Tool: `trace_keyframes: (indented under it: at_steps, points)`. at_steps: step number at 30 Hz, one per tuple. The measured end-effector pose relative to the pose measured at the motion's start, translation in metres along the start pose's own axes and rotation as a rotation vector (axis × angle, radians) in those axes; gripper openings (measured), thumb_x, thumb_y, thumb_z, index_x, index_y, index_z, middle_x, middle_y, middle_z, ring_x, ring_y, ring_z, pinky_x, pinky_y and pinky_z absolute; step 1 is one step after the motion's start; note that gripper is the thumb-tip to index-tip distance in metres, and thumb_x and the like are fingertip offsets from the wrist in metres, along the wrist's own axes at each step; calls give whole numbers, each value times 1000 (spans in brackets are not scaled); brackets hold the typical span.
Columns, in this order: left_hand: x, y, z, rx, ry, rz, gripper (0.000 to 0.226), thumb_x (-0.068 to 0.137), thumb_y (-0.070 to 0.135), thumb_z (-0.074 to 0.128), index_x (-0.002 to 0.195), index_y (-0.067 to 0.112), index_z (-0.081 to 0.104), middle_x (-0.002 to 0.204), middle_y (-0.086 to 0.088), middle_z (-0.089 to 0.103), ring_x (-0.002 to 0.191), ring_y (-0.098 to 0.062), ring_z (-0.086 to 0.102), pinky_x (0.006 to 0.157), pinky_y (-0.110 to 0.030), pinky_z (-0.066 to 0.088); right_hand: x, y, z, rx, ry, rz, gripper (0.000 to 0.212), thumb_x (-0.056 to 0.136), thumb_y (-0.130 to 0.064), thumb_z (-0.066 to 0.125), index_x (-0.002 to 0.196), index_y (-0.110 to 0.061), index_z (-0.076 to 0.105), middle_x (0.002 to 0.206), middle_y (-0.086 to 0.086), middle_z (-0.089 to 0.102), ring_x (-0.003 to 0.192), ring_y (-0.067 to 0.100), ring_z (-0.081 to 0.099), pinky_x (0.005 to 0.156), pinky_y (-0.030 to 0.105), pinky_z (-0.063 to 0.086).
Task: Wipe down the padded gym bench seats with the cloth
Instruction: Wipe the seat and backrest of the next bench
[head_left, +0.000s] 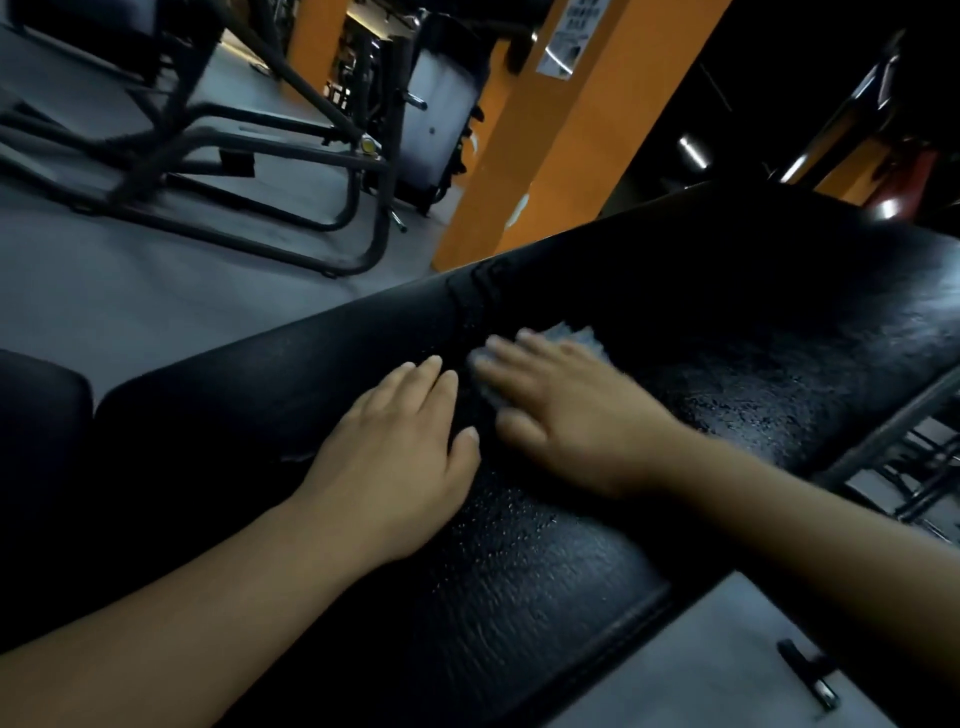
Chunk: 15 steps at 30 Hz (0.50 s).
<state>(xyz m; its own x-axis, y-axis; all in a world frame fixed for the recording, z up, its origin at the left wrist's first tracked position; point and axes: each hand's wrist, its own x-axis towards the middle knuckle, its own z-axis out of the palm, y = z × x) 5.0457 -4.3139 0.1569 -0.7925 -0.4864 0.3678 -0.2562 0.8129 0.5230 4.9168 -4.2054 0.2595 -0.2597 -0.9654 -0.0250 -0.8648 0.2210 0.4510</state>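
Note:
A long black padded bench runs diagonally from lower left to upper right. Its surface looks cracked and shiny with wet specks near my hands. My left hand lies flat on the pad with straight fingers. Just to its right, my right hand presses flat on a pale grey-blue cloth, which peeks out past the fingertips and beside the thumb. The right hand is blurred. A second black pad sits at the left edge, separated by a narrow gap.
Grey floor lies left of the bench. Black tubular machine frames stand at the upper left. An orange pillar rises behind the bench. Dark metal bars and more frame parts are at the right.

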Motion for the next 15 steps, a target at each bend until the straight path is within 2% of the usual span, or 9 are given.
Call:
trace_keyframes:
  at_steps: [2, 3, 5, 7, 9, 10, 12, 14, 15]
  points:
    - [-2, -3, 0, 7, -2, -6, 64, 101, 45, 21, 159, 20, 8, 167, 2, 2, 153, -13, 0, 124, -32, 5, -44, -14, -4, 32, -34, -176, 66, 97, -54, 17, 160, -36, 9, 166, -15, 0, 153, 6, -6, 122, 25, -9]
    - [-3, -4, 0, -1, -1, -5, 64, 101, 44, 21, 159, 20, 8, 167, 2, 1, 153, -13, 0, 123, -32, 4, -55, -5, -8, 38, -56, -197, 68, 93, -56, 15, 159, -38, 10, 165, -18, -1, 152, 3, -7, 118, 19, -14]
    - [-7, -3, 0, -27, -11, -8, 63, 102, 44, 21, 159, 21, 8, 167, 3, 1, 153, -12, -1, 123, -32, 2, -50, 28, -11, 35, -58, -116, 72, 89, -59, 14, 158, -39, 13, 165, -17, 5, 152, 3, -2, 114, 12, -15]
    - [-9, -4, 1, -29, -7, -18, 63, 101, 47, 21, 159, 25, 10, 167, 6, 2, 153, -13, -1, 125, -37, 4, -18, 50, -8, 5, -16, 56, 74, 89, -63, 12, 158, -39, 12, 167, -11, 9, 154, 10, 2, 119, 20, -4]
    - [-11, -8, 1, -23, -20, -45, 62, 101, 50, 20, 158, 29, 10, 167, 8, 1, 153, -15, -2, 124, -44, 6, 11, 34, 0, -60, -4, 154, 76, 88, -62, 10, 159, -37, 10, 168, -7, 8, 154, 16, 3, 121, 32, 5]
    - [-11, -8, 1, -19, -30, -57, 62, 101, 51, 21, 158, 31, 10, 167, 8, 1, 153, -16, -2, 124, -46, 6, 13, 20, 4, -75, -3, 128, 77, 87, -62, 7, 160, -36, 9, 168, -6, 6, 154, 17, 2, 122, 34, 5]
    - [-12, -10, 1, -11, -40, -75, 61, 100, 53, 22, 158, 35, 9, 167, 9, 0, 153, -17, -3, 123, -50, 5, -5, -8, 6, -24, -30, -41, 75, 87, -64, 2, 158, -42, 5, 167, -12, -1, 154, 11, -6, 123, 33, 0]
    - [-11, -14, 0, -8, -48, -74, 61, 100, 53, 22, 157, 37, 8, 167, 9, -2, 153, -17, -4, 123, -51, 4, -28, -8, -1, 40, -82, -136, 67, 90, -64, 5, 156, -49, 3, 164, -20, -6, 151, 3, -11, 122, 25, -7]
    - [-11, -15, 0, -12, -54, -69, 61, 100, 53, 21, 157, 37, 8, 167, 9, -2, 153, -17, -5, 123, -51, 4, -28, 6, -3, 39, -77, -134, 65, 91, -64, 9, 155, -49, 6, 164, -20, -2, 152, 2, -7, 120, 21, -9]
